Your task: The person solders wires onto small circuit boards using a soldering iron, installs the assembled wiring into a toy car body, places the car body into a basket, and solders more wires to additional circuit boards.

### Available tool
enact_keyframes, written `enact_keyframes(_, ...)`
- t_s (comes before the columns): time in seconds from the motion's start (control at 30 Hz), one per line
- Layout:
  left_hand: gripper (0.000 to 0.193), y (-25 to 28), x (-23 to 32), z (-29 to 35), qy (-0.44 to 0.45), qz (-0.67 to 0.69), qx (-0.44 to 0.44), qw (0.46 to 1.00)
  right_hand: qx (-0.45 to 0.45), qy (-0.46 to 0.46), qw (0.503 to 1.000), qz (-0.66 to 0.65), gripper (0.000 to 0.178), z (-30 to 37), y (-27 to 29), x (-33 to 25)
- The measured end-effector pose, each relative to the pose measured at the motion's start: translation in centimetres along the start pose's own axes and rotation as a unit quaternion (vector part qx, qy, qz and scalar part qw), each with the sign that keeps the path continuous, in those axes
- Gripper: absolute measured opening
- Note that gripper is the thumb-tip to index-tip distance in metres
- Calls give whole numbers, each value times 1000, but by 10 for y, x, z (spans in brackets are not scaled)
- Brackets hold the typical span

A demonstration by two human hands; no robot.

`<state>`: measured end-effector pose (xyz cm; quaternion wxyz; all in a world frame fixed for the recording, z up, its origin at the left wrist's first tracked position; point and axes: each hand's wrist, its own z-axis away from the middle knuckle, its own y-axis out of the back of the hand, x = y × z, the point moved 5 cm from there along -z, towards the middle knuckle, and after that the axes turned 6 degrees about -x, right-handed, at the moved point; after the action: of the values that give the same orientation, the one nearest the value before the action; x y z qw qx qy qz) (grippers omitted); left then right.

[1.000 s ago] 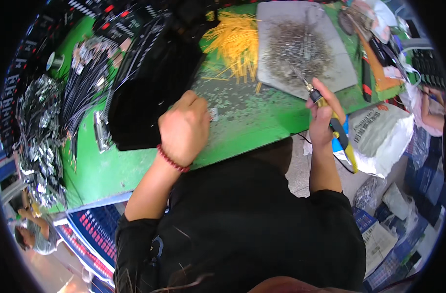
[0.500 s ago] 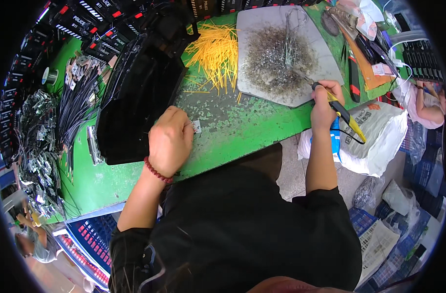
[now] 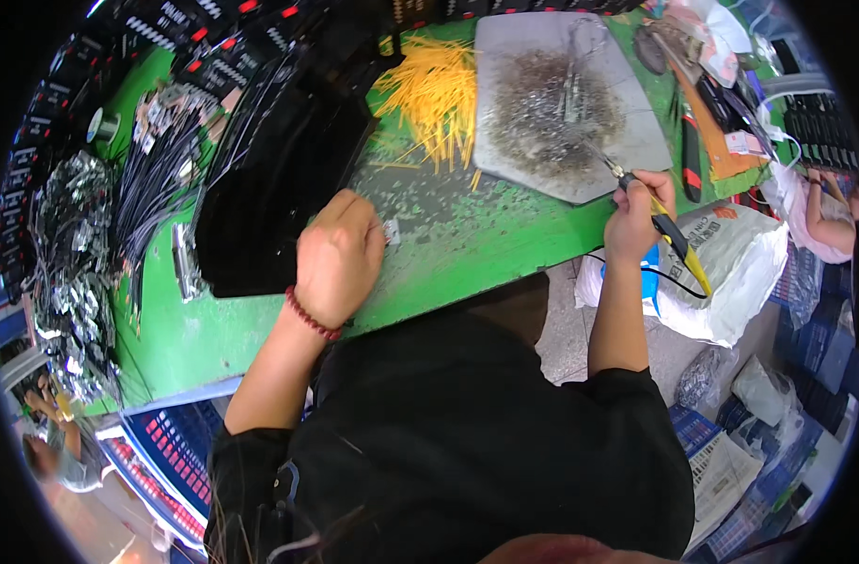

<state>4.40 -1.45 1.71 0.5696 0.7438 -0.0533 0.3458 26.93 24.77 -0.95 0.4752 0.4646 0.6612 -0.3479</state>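
My right hand (image 3: 640, 214) grips a soldering iron (image 3: 669, 230) by its yellow and black handle. The iron's tip reaches over a grey board (image 3: 641, 122) stained with dark residue. Thin strands of silvery wire (image 3: 570, 80), probably solder, lie on that board near the tip. My left hand (image 3: 340, 249), with a red bead bracelet, is closed beside a large black plastic shell (image 3: 274, 188). Its fingers are curled under, so what they hold, if anything, is hidden. A small pale piece (image 3: 392, 232) shows next to its knuckles.
Yellow wires (image 3: 434, 99) are heaped left of the board. Black cables (image 3: 161, 179), silvery wrapped parts (image 3: 77, 282) and a wire spool (image 3: 102, 126) lie at the left. Red-handled pliers (image 3: 691, 160) lie at right. A white sack (image 3: 730, 273) stands beside the green table (image 3: 486, 235).
The view has shifted slightly. The soldering iron stays in my right hand, its tip still over the board, and its handle is tilted a little more steeply. My left hand remains closed by the shell.
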Motion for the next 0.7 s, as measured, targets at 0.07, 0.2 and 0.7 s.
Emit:
enact_keyframes(0.07,9,-1,-1,1,-7,3,6,1000,-32,-25,998,-40,5,17,-14,-5)
enact_keyframes(0.2,7,-1,-5,4,-13,12,22,1000,-176,-13,981,-75,10,61,-61,-18)
enact_keyframes(0.7,4,-2,-4,1,6,-13,6,1000,-334,-60,939,-52,17,100,-118,-23)
